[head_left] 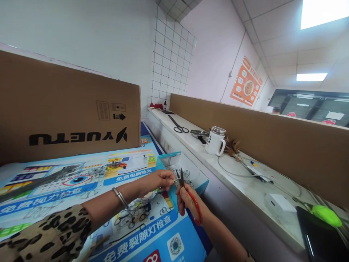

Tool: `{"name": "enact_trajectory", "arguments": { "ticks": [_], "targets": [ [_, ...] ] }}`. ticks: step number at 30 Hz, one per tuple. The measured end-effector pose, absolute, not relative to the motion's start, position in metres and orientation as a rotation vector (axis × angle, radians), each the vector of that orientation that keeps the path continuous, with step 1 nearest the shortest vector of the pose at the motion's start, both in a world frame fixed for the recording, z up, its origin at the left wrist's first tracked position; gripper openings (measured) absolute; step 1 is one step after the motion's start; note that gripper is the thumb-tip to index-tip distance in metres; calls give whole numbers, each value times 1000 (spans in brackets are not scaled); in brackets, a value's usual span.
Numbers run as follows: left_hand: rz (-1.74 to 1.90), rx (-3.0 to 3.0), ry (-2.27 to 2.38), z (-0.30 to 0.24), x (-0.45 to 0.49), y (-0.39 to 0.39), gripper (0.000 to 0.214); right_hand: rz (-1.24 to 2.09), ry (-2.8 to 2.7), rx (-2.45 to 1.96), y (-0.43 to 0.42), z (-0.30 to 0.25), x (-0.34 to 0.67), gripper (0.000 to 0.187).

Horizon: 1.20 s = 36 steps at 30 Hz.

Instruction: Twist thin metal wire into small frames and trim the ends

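My right hand (188, 200) grips a pair of scissors (194, 203) with red handles, the dark blades pointing up and standing apart. Close against it, my left hand (163, 179) is closed in a pinch on something small and thin that I cannot make out. Right behind the hands, a light-blue and white open box (195, 169) holds a tangle of thin dark and clear loops (185, 174). Below my left wrist lies a pile of dark thin loops (136, 214), with a few loose rings (165, 210) beside it on the printed blue sheet (147, 236).
A large cardboard box (68, 105) stands at the back left. Along the right runs a white ledge (196, 145) with black scissors (177, 125), a white mug (215, 141), a cable, a white charger block (280, 204), a dark tablet-like slab (316, 233) and a green object (326, 215).
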<state>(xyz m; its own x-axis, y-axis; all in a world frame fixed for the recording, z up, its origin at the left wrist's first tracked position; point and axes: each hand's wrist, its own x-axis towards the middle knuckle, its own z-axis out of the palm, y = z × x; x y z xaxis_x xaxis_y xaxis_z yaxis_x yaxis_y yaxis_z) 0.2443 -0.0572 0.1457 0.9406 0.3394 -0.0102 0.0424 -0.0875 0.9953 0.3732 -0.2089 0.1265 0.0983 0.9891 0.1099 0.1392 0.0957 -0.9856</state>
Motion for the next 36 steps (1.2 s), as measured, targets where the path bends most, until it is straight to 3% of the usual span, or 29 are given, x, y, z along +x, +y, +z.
{"name": "enact_trajectory", "arguments": {
  "ticks": [16,36],
  "targets": [
    [85,1557,286,144,251,-56,22,1088,-1239,-1174,-211,110,387,39],
    [24,1562,377,147,277,-44,21,1464,-813,-897,-203,104,389,48]
  ]
}}
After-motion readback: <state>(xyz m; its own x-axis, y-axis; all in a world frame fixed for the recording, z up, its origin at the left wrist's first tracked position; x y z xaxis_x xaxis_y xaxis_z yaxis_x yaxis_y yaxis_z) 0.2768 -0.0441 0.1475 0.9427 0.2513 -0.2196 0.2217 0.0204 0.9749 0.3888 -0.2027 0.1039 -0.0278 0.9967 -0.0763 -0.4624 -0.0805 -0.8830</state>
